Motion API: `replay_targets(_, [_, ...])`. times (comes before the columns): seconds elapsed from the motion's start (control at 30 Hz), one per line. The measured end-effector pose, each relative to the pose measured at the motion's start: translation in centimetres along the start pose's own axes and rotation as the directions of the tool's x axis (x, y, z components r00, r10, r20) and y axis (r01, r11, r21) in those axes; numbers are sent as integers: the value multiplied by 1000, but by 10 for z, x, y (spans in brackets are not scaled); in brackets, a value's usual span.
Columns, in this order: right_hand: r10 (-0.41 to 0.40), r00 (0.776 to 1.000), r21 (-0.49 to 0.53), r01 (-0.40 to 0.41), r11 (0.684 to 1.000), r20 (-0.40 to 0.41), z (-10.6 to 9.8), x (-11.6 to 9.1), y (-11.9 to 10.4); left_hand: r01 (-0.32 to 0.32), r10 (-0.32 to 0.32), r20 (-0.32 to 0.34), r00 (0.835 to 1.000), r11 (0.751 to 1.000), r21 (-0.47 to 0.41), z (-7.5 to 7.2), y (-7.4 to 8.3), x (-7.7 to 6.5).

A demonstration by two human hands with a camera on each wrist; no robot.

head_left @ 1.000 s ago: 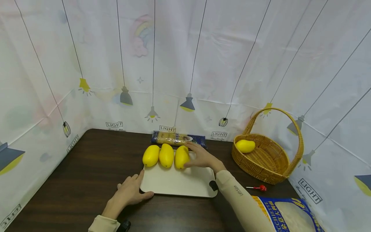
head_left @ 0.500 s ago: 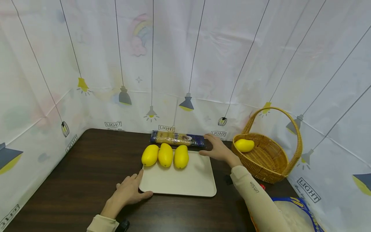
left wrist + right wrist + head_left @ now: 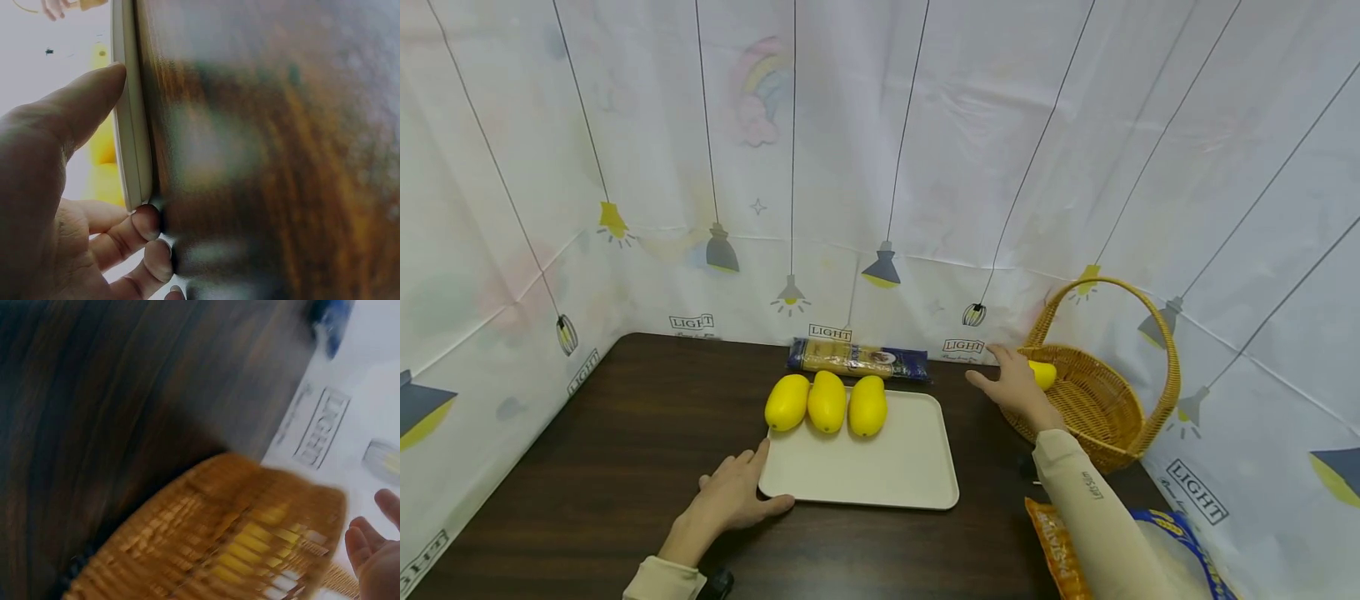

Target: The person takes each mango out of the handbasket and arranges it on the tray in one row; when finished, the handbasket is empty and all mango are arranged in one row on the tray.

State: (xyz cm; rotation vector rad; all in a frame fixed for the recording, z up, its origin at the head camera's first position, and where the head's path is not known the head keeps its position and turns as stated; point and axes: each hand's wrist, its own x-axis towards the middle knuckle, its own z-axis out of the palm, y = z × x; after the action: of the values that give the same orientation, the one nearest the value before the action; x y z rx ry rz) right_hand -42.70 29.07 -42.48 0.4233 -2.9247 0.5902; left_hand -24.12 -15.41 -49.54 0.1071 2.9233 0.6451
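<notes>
A cream tray (image 3: 880, 471) lies on the dark table with 3 yellow mangoes (image 3: 827, 402) in a row along its back left edge. My left hand (image 3: 722, 504) steadies the tray's front left corner, thumb at the front edge and fingers at the side. In the left wrist view, the thumb (image 3: 94, 100) lies along the tray rim (image 3: 128, 156). Holding nothing, my right hand (image 3: 1015, 390) reaches with spread fingers over the left rim of a wicker basket (image 3: 1108, 454). Another mango (image 3: 1043, 375) inside that basket is partly hidden behind the hand.
A packet of spaghetti (image 3: 857, 360) lies behind the tray against the printed curtain. At the front right, a blue and orange pasta bag (image 3: 1056, 546) is partly covered by my right sleeve. The basket's tall handle (image 3: 1172, 392) arches above it.
My right hand has let go of the rightmost mango on the tray and moved right to the basket. The left hand stays at the tray corner.
</notes>
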Motion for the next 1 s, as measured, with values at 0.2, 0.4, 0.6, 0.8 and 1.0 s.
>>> replay_targets(0.2, [74,997,-30,-75,997,-31,-3,-4,23,5,-5,0,1000,1000,3,0,-1,0])
replay_targets(0.4, [211,977,-4,-212,977,-41,-11,-10,36,4,-4,-2,1000,1000,3,1,0,1])
replay_targets(0.6, [271,963,15,-271,963,1,-10,-12,50,4,-4,0,1000,1000,3,1,-2,0])
replay_targets(0.8, [295,955,-4,-295,955,34,-6,-10,62,6,-6,2,1000,1000,4,0,-2,0])
replay_targets(1.0, [310,950,-33,-309,951,45,-6,-6,71,7,-7,-2,1000,1000,-1,1,-1,1])
